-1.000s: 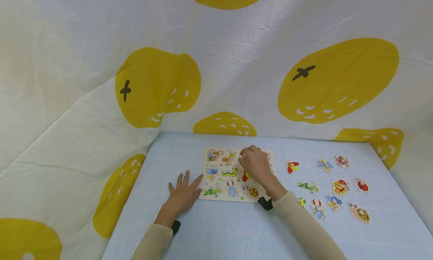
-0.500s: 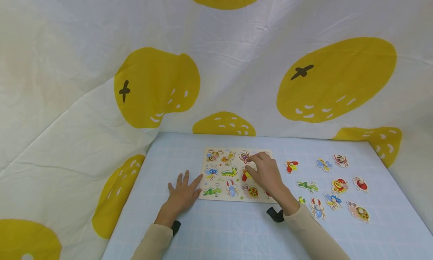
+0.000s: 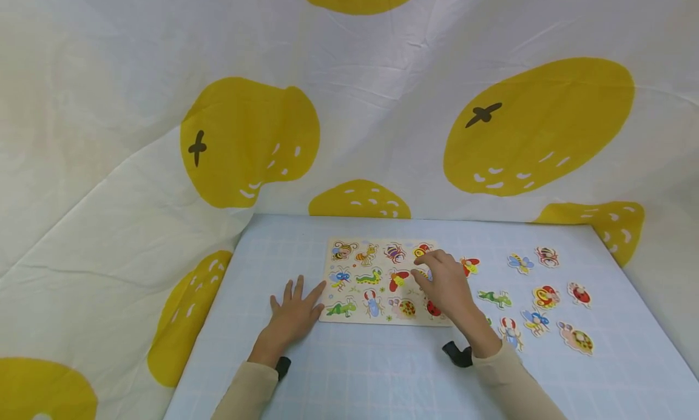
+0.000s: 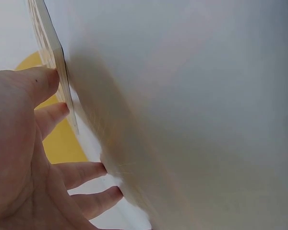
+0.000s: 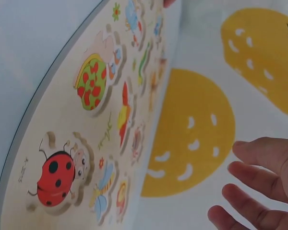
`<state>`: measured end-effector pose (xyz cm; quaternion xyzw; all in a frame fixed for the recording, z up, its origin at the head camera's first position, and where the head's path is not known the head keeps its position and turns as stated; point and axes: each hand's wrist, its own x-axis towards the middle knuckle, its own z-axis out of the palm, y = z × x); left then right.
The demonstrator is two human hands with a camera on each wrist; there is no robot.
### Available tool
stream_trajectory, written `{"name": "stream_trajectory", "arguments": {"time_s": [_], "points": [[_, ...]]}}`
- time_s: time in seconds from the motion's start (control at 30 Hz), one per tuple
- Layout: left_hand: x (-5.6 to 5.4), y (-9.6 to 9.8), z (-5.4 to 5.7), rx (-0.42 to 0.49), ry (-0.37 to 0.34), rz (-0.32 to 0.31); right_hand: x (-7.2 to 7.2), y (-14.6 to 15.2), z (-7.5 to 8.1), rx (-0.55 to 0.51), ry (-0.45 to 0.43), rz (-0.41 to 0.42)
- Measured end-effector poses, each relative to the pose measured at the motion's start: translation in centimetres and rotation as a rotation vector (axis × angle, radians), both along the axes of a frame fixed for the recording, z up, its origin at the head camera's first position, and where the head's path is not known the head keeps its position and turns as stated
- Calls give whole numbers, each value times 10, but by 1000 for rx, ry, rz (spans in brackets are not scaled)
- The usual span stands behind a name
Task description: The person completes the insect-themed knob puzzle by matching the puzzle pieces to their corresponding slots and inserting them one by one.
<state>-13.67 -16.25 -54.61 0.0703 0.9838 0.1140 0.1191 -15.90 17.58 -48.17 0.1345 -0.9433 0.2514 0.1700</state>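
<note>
A wooden insect puzzle board (image 3: pixel 357 292) lies on the table in the head view. My left hand (image 3: pixel 293 317) is spread flat beside its left edge. In the left wrist view, the thumb and a finger of that hand (image 4: pixel 38 124) touch the board's edge (image 4: pixel 62 72). My right hand (image 3: pixel 445 283) hovers over the right part of the board, fingers loosely bent and nothing between them. The right wrist view shows this hand (image 5: pixel 264 179) apart from the board, where a ladybug picture (image 5: pixel 56 179) sits in its recess. The hand partly hides the board's right column.
Several loose insect pieces lie to the right: a red-winged piece (image 3: pixel 470 266), a blue-winged bee (image 3: pixel 520 263), a grasshopper (image 3: pixel 496 298), a stag beetle (image 3: pixel 510 333), a snail (image 3: pixel 576 338) and a ladybug (image 3: pixel 579 294). A fruit-patterned cloth (image 3: pixel 377 153) hangs behind the table.
My right hand has drawn away from the purple spider picture in the board's top row, moving right and nearer, its fingers spreading apart. My left hand has stayed in place.
</note>
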Motion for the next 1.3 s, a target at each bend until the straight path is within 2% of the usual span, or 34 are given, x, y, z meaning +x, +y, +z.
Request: {"name": "stream_trajectory", "arguments": {"time_s": [0.43,0.67,1.3], "points": [[-1,-1,-1,10,1,-4,2,53,2,-22,-13,-136],[-1,-1,-1,11,2,-5,1,85,5,-45,-50,-220],[-1,-1,-2,16,14,-6,-20,164,-2,-20,-204,-402]]}}
